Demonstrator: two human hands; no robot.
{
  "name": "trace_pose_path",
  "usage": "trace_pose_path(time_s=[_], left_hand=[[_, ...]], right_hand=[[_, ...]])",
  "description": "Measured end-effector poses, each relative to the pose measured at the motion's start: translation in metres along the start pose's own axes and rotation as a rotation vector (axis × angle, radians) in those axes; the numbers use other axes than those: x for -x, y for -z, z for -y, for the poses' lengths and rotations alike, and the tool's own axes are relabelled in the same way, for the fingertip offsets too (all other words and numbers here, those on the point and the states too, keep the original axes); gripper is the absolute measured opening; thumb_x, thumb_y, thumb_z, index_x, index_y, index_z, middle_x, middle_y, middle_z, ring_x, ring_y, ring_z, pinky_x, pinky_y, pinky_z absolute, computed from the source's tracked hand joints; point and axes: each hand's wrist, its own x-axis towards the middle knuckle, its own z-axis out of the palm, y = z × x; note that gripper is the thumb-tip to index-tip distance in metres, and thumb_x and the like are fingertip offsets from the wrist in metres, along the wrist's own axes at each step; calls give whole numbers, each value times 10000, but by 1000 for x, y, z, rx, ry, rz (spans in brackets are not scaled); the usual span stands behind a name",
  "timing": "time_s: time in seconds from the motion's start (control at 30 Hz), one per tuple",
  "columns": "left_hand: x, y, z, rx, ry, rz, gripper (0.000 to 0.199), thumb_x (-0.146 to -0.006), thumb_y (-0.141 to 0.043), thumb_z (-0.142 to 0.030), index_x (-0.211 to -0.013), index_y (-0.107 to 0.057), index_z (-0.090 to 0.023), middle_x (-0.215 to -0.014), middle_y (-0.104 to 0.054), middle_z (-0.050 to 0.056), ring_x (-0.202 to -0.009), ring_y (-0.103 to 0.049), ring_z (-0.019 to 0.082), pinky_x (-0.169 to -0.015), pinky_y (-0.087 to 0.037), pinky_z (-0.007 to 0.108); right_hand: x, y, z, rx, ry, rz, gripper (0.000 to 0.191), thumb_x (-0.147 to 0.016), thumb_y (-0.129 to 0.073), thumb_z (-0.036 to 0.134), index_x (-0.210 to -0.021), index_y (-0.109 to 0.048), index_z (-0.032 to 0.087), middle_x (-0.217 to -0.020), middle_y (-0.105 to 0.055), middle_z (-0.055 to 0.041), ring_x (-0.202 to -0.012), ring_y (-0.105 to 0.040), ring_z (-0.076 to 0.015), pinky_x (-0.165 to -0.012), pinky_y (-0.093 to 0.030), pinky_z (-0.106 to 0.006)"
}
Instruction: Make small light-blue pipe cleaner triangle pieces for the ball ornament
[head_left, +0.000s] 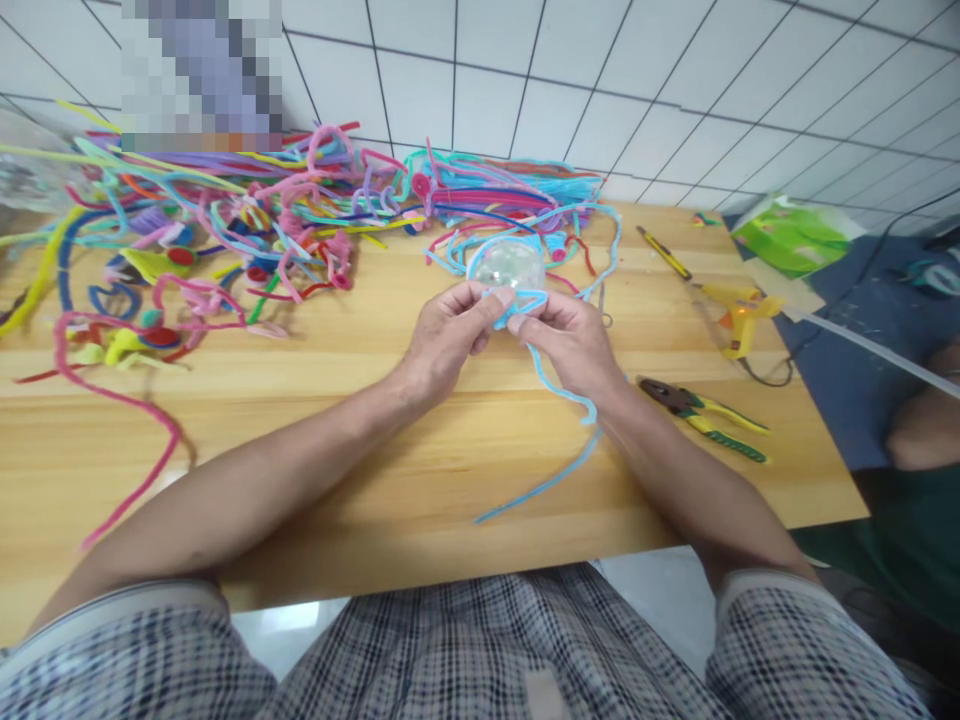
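A light blue pipe cleaner [541, 372] is pinched and bent between my two hands at the middle of the table. My left hand [448, 335] grips its bent part from the left, thumb on top. From the right, my right hand [574, 340] pinches the same bent part, with the fingers partly hidden behind it. Just beyond my fingertips is a clear round object [510, 263] with light blue around its edge. A loose blue length trails down from my hands, and another blue piece [536, 492] lies on the table below.
Many coloured pipe cleaners [247, 200] are heaped at the back left of the wooden table [360, 500]. On the right lie a yellow cutter [664, 253], a yellow glue gun [741, 315], pliers [701, 415] and a green packet [791, 235]. Part of a person [926, 420] shows far right.
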Motion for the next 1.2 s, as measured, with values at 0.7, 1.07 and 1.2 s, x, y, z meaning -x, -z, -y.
trace_pose_path(time_s=[0.7, 1.07, 1.2], left_hand=[[-1, -5, -15, 117, 196, 80, 516, -873, -1000, -454, -668, -599, -202, -607, -535, -42, -503, -432, 63, -473, -335, 243], [-2, -10, -14, 91, 138, 19, 545, -974, -897, -576, -713, -589, -210, -580, -542, -41, -483, -452, 77, -464, -354, 240], [-3, -11, -12, 54, 131, -18, 647, -1017, -763, -750, -706, -527, -234, -572, -527, -30, -481, -471, 107, -458, -341, 278]], right_hand=[[1, 9, 17, 95, 82, 77, 311, -825, -937, 461, -758, -715, 253, -764, -625, 7, -769, -531, -178, -682, -453, -330], [-1, 17, 18, 83, 43, 104, 289, -836, -947, 397, -785, -710, 238, -780, -613, 7, -761, -523, -171, -713, -446, -343], [-2, 16, 18, 70, 28, 108, 225, -827, -891, 368, -780, -715, 237, -767, -625, 2, -745, -523, -170, -680, -432, -334]])
